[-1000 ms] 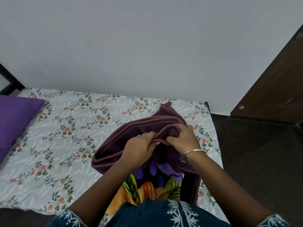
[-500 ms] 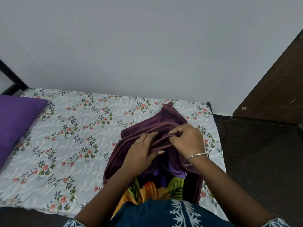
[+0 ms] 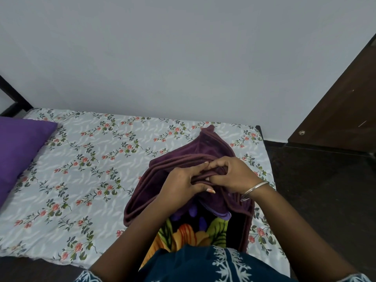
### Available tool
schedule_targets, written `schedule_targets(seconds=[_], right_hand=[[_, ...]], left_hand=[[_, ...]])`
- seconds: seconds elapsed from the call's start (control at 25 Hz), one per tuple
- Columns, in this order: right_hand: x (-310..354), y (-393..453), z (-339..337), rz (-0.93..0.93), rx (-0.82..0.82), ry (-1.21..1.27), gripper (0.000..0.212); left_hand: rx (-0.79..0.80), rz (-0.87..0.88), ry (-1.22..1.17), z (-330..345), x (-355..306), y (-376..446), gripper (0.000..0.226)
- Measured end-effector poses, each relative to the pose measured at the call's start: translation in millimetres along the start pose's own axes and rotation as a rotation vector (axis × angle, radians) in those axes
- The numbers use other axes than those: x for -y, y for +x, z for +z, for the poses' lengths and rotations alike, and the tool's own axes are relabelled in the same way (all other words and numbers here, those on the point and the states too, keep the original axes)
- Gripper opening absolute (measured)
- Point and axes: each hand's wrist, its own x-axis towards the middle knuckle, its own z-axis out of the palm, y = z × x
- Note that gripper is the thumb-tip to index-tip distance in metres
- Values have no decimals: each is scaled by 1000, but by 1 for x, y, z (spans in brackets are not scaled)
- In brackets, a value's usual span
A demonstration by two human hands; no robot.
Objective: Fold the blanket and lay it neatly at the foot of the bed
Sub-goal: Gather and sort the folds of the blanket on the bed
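Observation:
The blanket (image 3: 205, 147) is maroon outside with a bright flower print inside, bunched in several layers on the right part of the bed (image 3: 85, 171). Its near end hangs over the bed edge against my body. My left hand (image 3: 183, 182) and my right hand (image 3: 234, 174) meet at the blanket's middle. Both pinch the stacked maroon edges between thumb and fingers. A silver bangle circles my right wrist.
A purple pillow (image 3: 18, 147) lies at the bed's left end. A grey wall runs behind the bed. A dark wooden door (image 3: 341, 106) stands at the right above dark floor (image 3: 325, 190). The floral sheet left of the blanket lies flat.
The blanket's left loop has been drawn in toward the middle, and both hands have regripped the gathered edges closer together.

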Motion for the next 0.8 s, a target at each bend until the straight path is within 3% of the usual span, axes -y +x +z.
schedule_targets(seconds=[0.16, 0.28, 0.4, 0.56, 0.68, 0.8], right_hand=[[-7, -6, -21, 20, 194, 150, 29], [-21, -6, -27, -44, -20, 176, 52], [-30, -3, -16, -11, -103, 439, 74], [-32, 5, 13, 16, -87, 493, 48], [-25, 6, 16, -38, -42, 491, 38], [-30, 16, 12, -102, -126, 248, 26]], left_hand=[[-27, 7, 57, -9, 4, 2, 58], [-90, -121, -183, -22, 21, -2, 32], [-44, -138, -265, -25, 25, -6, 20], [77, -107, -244, -12, 14, -3, 17], [88, -138, -361, -10, 5, -3, 11], [101, -91, -471, -14, -5, -3, 19]])
